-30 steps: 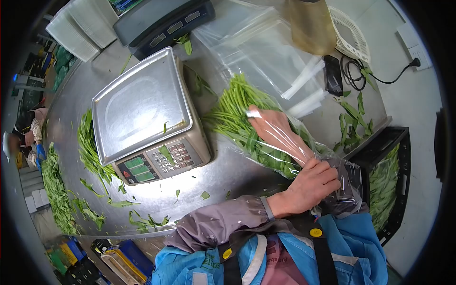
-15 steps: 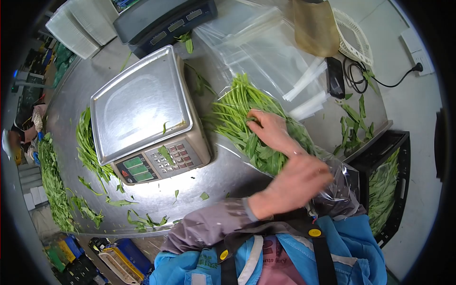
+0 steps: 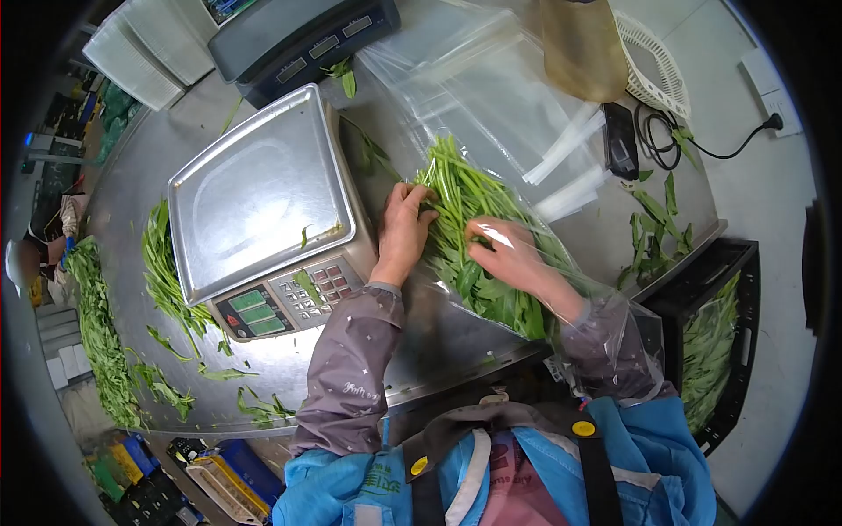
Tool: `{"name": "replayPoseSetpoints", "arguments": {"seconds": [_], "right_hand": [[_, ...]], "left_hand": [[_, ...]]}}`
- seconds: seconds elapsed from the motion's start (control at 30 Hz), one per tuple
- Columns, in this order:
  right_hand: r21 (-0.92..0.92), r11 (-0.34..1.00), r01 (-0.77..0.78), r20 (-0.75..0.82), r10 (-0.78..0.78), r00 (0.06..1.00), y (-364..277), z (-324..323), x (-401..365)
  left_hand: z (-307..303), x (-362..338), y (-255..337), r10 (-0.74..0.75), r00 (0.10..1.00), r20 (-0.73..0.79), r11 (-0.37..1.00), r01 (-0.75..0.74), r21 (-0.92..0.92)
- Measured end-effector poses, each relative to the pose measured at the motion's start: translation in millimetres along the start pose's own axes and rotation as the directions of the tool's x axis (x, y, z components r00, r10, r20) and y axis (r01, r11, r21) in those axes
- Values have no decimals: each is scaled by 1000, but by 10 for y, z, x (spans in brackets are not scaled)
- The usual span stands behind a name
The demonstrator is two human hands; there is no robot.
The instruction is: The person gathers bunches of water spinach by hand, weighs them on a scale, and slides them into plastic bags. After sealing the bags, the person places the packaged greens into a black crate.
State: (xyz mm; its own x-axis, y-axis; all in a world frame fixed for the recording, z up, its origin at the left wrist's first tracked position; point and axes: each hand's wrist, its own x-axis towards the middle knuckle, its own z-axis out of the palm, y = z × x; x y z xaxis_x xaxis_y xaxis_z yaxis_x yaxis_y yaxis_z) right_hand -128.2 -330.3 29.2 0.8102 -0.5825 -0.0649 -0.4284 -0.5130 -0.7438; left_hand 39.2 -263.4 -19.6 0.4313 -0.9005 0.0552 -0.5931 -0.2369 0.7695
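A bundle of leafy greens [image 3: 465, 180] with long stems lies on the metal table, stems toward the far side, with a clear plastic bag [image 3: 548, 235] around it. My left hand [image 3: 403, 230] is at the left edge of the bundle, fingers and thumb closed on the stems there. Across the middle of the greens lies my right hand [image 3: 513, 256], inside the bag, its fingers curled round some of them. Clear film covers the right wrist and sleeve. Left of the bundle stands a weighing scale [image 3: 263, 197] with a bare steel pan.
Flat clear bags [image 3: 474, 79] are spread behind the bundle. A phone [image 3: 619, 140], a cable and a white basket [image 3: 653, 66] sit at the right. More greens [image 3: 101, 333] lie at the left edge. A black crate [image 3: 745, 324] stands at the right. A second scale [image 3: 303, 39] is behind.
My left hand has swung from over the right forearm, forward and left, to the stems' left edge. The right hand has shifted slightly right and nearer me; the bag now shows over its forearm.
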Motion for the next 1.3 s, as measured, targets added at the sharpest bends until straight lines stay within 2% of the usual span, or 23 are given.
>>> {"name": "replayPoseSetpoints", "arguments": {"seconds": [0.03, 0.1, 0.13, 0.2, 0.37, 0.57, 0.63, 0.7, 0.77, 0.83, 0.87, 0.9, 0.93, 0.97, 1.0, 1.03, 1.07, 1.1, 1.13, 1.2, 1.23, 1.27, 1.3], "right_hand": [[1, 1000, 0, -2, 0, 1000, -2, -15, -64], [190, 979, -69, -36, 77, 996, 10, -42, -220], [188, 980, -71, -35, 79, 996, 21, -61, -299], [278, 961, 1, -117, 33, 993, 27, -101, -451], [277, 958, -69, -109, 102, 989, -50, -227, -696], [417, 888, -193, 90, 171, 981, 30, -509, -1319], [603, 682, -413, 166, 400, 902, -66, -727, -1604], [729, 561, -391, 188, 386, 903, 152, -860, -2029], [764, 469, -443, 178, 507, 843, 197, -1034, -2472], [728, 270, -630, 200, 796, 572, 458, -992, -3126], [357, 495, -792, 243, 769, 591, 552, -983, -3366], [-85, 629, -773, 299, 756, 582, 656, -953, -3629], [-833, 418, -363, 150, 802, 578, 591, -796, -3857], [-827, 411, -384, 140, 812, 567, 636, -760, -3989], [-582, 507, -636, 130, 830, 543, 353, -884, -3596], [-260, 535, -804, 133, 844, 519, 151, -908, -3336], [-35, 701, -712, 150, 708, 690, 86, -807, -3276], [188, 813, -551, 110, 540, 834, 48, -712, -3220], [192, 812, -551, 100, 543, 834, -1, -637, -3134], [460, 683, -567, 171, 558, 812, -77, -513, -3009], [462, 682, -567, 172, 559, 811, -44, -437, -3004], [488, 729, -480, 122, 488, 864, 21, -325, -3005], [509, 769, -386, 67, 412, 909, 61, -226, -3010]], "left_hand": [[7, -2, -13, -5, 1000, 5, 1000, 5, -18], [21, -12, -24, -4, 1000, -9, 1000, 4, -26], [32, -22, -25, -6, 1000, -23, 999, 5, -34], [46, -27, -46, 21, 999, -37, 999, -22, -33], [72, -21, -70, 48, 998, -42, 999, -49, -17], [77, -32, -101, 71, 995, -65, 997, -72, -8], [83, -32, -116, 76, 995, -66, 997, -77, -14], [62, -35, -86, 76, 995, -59, 996, -78, -30], [23, -24, -86, 86, 996, -21, 996, -87, -11], [-18, -12, -38, 67, 998, -9, 997, -66, 40], [-32, -5, 21, 77, 997, -26, 992, -74, 103], [-38, 13, 120, 148, 988, -51, 976, -137, 170], [-22, 55, 251, 227, 973, -45, 959, -215, 185], [10, 97, 374, 304, 952, -36, 936, -291, 200], [87, 171, 474, 390, 921, 13, 903, -385, 191], [173, 240, 578, 469, 881, 63, 863, -472, 181], [257, 295, 725, 472, 867, 158, 857, -494, 150], [387, 350, 790, 485, 858, 166, 849, -508, 147], [536, 395, 803, 530, 815, 234, 795, -574, 197], [691, 465, 757, 562, 769, 305, 736, -633, 241], [729, 498, 726, 433, 765, 476, 761, -594, 261], [733, 514, 734, 286, 725, 626, 778, -558, 290], [727, 522, 746, 288, 722, 629, 774, -562, 290]]}}
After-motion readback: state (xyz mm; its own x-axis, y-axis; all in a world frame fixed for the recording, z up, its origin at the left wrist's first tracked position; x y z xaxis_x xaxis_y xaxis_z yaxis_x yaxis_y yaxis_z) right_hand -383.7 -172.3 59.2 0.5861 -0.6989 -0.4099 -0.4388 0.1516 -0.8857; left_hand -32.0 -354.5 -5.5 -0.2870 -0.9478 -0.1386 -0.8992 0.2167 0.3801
